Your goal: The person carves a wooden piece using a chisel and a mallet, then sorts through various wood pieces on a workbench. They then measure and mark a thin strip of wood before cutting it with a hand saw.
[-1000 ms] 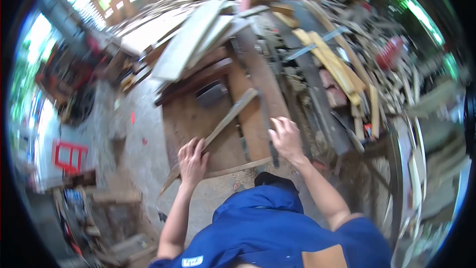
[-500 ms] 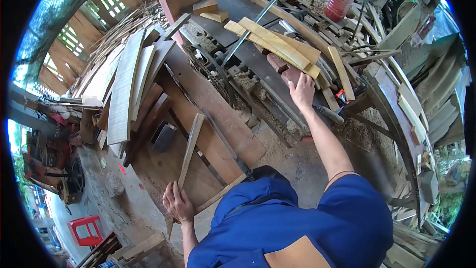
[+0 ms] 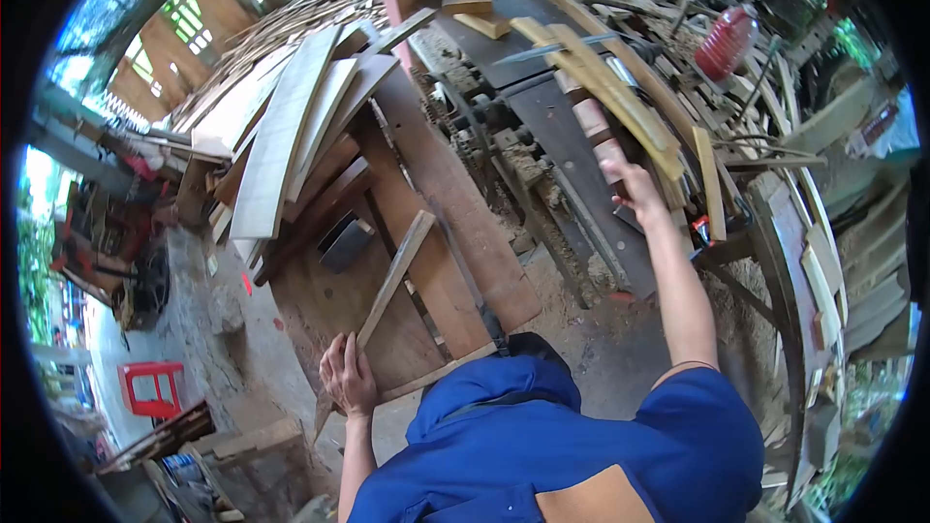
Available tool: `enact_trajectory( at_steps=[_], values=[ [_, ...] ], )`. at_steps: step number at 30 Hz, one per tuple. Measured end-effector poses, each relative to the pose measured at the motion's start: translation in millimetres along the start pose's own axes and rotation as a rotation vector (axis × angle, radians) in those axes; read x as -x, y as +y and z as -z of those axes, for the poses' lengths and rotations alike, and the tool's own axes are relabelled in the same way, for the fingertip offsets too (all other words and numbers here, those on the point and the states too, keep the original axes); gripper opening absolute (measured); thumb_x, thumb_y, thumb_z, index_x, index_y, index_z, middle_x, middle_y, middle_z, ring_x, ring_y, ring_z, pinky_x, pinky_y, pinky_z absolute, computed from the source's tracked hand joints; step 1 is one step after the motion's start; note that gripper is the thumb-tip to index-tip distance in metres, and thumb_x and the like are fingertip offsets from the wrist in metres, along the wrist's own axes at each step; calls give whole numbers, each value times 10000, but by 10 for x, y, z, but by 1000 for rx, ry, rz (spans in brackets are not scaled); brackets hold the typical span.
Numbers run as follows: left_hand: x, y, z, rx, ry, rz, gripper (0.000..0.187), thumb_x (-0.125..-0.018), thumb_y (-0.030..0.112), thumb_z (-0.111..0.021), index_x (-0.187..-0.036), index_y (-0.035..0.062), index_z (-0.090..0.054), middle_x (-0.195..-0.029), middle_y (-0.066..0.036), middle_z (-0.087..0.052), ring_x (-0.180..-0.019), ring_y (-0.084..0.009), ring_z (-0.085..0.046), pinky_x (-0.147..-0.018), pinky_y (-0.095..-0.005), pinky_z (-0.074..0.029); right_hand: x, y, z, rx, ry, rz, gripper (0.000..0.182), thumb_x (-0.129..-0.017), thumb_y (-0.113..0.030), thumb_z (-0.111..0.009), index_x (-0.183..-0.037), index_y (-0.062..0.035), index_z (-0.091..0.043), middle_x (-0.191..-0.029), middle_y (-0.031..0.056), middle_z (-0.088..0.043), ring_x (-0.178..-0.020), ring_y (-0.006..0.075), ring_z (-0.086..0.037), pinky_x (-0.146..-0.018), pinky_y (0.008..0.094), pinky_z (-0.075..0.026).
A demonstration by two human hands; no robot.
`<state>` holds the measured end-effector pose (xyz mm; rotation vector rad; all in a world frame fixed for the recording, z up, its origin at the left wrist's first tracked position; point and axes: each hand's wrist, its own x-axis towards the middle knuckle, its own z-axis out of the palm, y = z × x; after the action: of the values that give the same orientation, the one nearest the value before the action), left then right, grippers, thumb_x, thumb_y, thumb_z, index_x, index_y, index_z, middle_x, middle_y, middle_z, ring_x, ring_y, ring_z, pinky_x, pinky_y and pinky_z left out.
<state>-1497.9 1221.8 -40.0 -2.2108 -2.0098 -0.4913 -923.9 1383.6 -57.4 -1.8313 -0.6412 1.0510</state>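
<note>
My right hand point(image 3: 639, 189) is closed around the near end of a reddish-brown wooden block point(image 3: 591, 121), blurred by motion, over the dark machine table point(image 3: 547, 116). Beside it lie several yellowish boards point(image 3: 620, 87), with a thin bluish strip point(image 3: 552, 48) across their far part. My left hand point(image 3: 349, 375) rests on the near left corner of the brown wooden bench point(image 3: 475, 281), fingers extended and holding nothing I can see. A narrow wooden strip point(image 3: 395, 276) reaches almost to its fingers. A dark block-shaped tool point(image 3: 346, 242) sits farther in on the bench.
Pale planks point(image 3: 286, 145) are stacked at the bench's far left. Two small wood blocks point(image 3: 468, 4) lie at the machine table's far end. A red jug point(image 3: 725, 44) stands among scrap wood at right. A red plastic stool point(image 3: 150, 387) is on the floor at left.
My right hand has closed on the reddish-brown block, which now shows more of its length. The yellowish boards and bluish strip have changed angle. The view has shifted; my left hand stays at the bench corner.
</note>
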Motion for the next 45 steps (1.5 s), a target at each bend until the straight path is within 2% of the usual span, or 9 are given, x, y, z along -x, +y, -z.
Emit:
enact_trajectory(
  at_steps=[3,11,20,26,31,35,39,43,45],
  values=[
    [-13,16,41,13,16,11,376,-810,138,-639,-1186,125,-633,-1225,-83,-563,-1124,-288,-520,-964,-415,-395,516,-402,129,-561,-337,-306,605,-729,-526,-720,-1165,-143,-550,-1015,71,-568,-886,230,-560,-691,427,-537],
    [-69,-177,84,75,55,-53,273,-849,171,-633,-1117,122,-622,-1045,-39,-584,-981,-239,-548,-889,-390,-417,1908,-306,-33,-704,-429,-326,499,-831,-434,-679,-1184,-97,-577,-996,78,-628,-826,256,-613,-730,427,-540],
    [-70,-839,520,719,44,236,234,-949,156,-554,-1136,23,-600,-1037,-119,-560,-965,-270,-581,-835,-354,-482,3190,-260,-235,-430,-445,-52,450,-890,-278,-626,-1243,-12,-540,-1066,121,-648,-959,251,-637,-850,436,-537],
    [291,-1658,884,811,304,536,295,-999,211,-515,-1216,28,-596,-1059,-56,-568,-824,-105,-561,-636,-253,-490,3777,-579,-1206,-128,-718,-87,819,-663,-335,-693,-1346,26,-419,-1127,77,-552,-946,148,-552,-795,267,-445],
    [582,-1844,1016,822,431,611,310,-982,179,-550,-1235,3,-586,-952,-73,-632,-732,-73,-516,-590,-212,-454,3617,-665,-1957,163,-980,-136,765,-652,-322,-726,-1301,-2,-477,-1162,77,-523,-1044,160,-520,-879,289,-423],
    [688,-1745,1126,708,417,538,248,-945,98,-586,-1161,-18,-623,-982,-153,-673,-874,-197,-635,-708,-312,-508,3213,-738,-2452,757,-1137,678,797,-614,-284,-789,-1296,-42,-455,-1138,131,-480,-1163,307,-462,-1015,366,-359],
    [703,-1599,1103,641,425,417,267,-907,97,-589,-1156,7,-620,-993,-182,-653,-895,-323,-627,-778,-393,-501,2954,-889,-2798,1200,-906,1309,795,-569,-175,-751,-1298,-107,-438,-1189,117,-505,-1186,318,-451,-1022,435,-328],
    [533,-1389,1208,496,345,302,282,-874,81,-605,-1153,47,-634,-1051,-104,-666,-967,-285,-614,-844,-386,-506,2704,-737,-2991,1300,-871,1312,822,-580,-86,-716,-1346,-124,-419,-1280,81,-487,-1269,296,-396,-1082,486,-255],
    [418,-1282,1187,519,295,258,294,-846,63,-637,-1137,17,-636,-1046,-135,-665,-967,-295,-615,-844,-390,-499,2671,-605,-2934,1316,-589,1453,793,-648,-102,-695,-1385,-112,-401,-1337,89,-460,-1295,294,-376,-1084,482,-248]
  ],
)
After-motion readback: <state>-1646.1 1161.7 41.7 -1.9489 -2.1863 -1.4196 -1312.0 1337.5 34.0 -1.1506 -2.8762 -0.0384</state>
